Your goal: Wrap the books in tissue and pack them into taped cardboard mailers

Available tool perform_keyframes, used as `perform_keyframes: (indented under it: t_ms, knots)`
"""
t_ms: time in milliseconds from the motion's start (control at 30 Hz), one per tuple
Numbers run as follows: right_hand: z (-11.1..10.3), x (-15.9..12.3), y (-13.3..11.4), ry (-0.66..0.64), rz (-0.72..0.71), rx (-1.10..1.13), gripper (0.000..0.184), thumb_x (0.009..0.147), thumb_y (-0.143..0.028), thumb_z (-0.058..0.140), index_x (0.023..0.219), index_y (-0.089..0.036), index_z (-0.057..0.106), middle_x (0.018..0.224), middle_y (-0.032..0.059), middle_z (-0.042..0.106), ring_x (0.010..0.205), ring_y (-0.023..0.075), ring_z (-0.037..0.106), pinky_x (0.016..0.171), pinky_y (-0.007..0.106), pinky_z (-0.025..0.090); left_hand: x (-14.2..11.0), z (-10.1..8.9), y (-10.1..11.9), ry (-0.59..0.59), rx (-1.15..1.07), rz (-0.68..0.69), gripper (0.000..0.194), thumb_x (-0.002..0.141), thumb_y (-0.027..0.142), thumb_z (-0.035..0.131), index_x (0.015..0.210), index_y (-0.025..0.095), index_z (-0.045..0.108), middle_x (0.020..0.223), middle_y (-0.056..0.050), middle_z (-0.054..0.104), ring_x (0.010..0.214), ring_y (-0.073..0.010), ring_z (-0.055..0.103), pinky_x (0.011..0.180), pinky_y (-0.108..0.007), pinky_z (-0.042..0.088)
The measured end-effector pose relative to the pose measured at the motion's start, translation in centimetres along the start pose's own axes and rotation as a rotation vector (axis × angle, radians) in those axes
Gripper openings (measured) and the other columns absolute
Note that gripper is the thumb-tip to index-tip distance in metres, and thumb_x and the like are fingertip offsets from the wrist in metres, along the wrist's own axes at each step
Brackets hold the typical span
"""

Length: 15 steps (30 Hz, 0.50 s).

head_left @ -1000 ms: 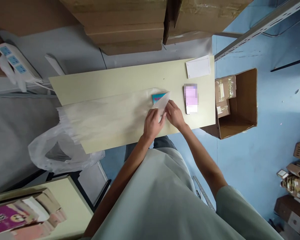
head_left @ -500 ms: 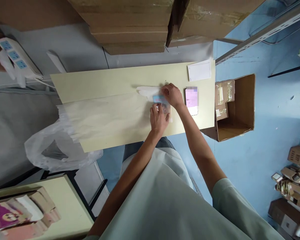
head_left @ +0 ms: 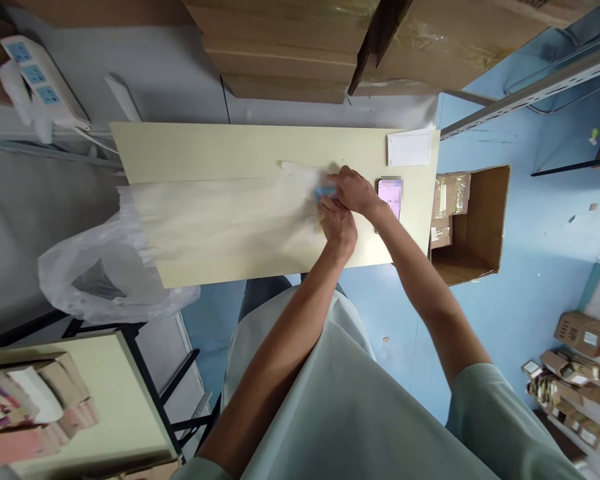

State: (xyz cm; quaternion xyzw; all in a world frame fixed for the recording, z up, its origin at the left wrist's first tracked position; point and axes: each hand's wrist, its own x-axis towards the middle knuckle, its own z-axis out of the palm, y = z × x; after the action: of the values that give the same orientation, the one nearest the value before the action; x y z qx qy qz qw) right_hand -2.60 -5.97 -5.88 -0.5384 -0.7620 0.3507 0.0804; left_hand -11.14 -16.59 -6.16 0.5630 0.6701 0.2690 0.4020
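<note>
Both your hands meet over a small blue item [head_left: 325, 192], which lies right of centre on a long, pale yellow table [head_left: 230, 148], mostly hidden by your fingers and by a thin, whitish sheet [head_left: 220, 213]. Your left hand [head_left: 339, 223] curls at the item's near side; your right hand [head_left: 354, 190] bends over its right end. Both touch there, but blur and overlap mean you cannot tell whether the fingers pinch or merely press.

The item looks light and probably fairly flat, best held by its edges. The sheet looks soft, limp, easily creased and perhaps slippery; a light hold at its margin should suit it.

The sheet stretches left towards a clear plastic bag [head_left: 60, 273] hanging beside the table. To the right lie a lit phone [head_left: 390, 193] and a white card [head_left: 409, 148]. Beyond, an open cardboard box [head_left: 487, 220] stands by a blue floor [head_left: 380, 333].
</note>
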Motion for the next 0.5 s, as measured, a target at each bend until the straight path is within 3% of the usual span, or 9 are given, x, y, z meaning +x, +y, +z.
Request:
perform_keyframes:
  t_ms: [167,267,400,500]
  knots:
    - [-1.4,0.4,-2.1,-0.101,-0.152,-0.082,0.031,0.106,-0.049,0.066,0.097,-0.020,0.074,0.107,0.0129,0.071,0.114,0.0318,0.068,0.106,0.053,0.054,-2.2,-1.8,0.1,0.028,0.017,-0.085,0.040,0.106,0.030,0.054,0.135,0.005,0.065,0.134,-0.032,0.061,0.141,-0.0491,0.049,0.118,-0.068,0.040]
    - [-2.6,1.0,-4.7,-0.301,-0.310,-0.187,0.034,0.100,-0.056,0.071,0.100,-0.023,0.079,0.115,0.0089,0.076,0.127,0.0329,0.065,0.117,0.054,0.046,-4.2,-4.3,0.1,0.011,0.021,-0.007,0.045,0.107,0.019,0.040,0.148,0.006,0.056,0.142,-0.028,0.061,0.139,-0.0399,0.056,0.119,-0.059,0.046]
    - [-5.4,2.8,-7.1,-0.647,-0.318,-0.337,0.054,0.094,-0.072,0.070,0.119,-0.027,0.083,0.122,0.0066,0.080,0.130,0.0350,0.066,0.118,0.052,0.045,-6.1,-7.4,-0.5,0.046,-0.143,-0.019,0.045,0.112,0.025,0.034,0.152,0.015,0.053,0.140,-0.021,0.067,0.130,-0.0307,0.065,0.110,-0.046,0.055]
    - [-7.2,4.5,-7.3,-0.697,-0.253,-0.325,0.063,0.086,-0.074,0.078,0.130,-0.028,0.080,0.127,0.0060,0.079,0.125,0.0354,0.068,0.115,0.052,0.048,-6.8,-8.9,-1.4,0.115,-0.275,-0.161,0.041,0.115,0.038,0.036,0.139,0.017,0.062,0.128,-0.019,0.074,0.120,-0.0299,0.071,0.105,-0.044,0.057]
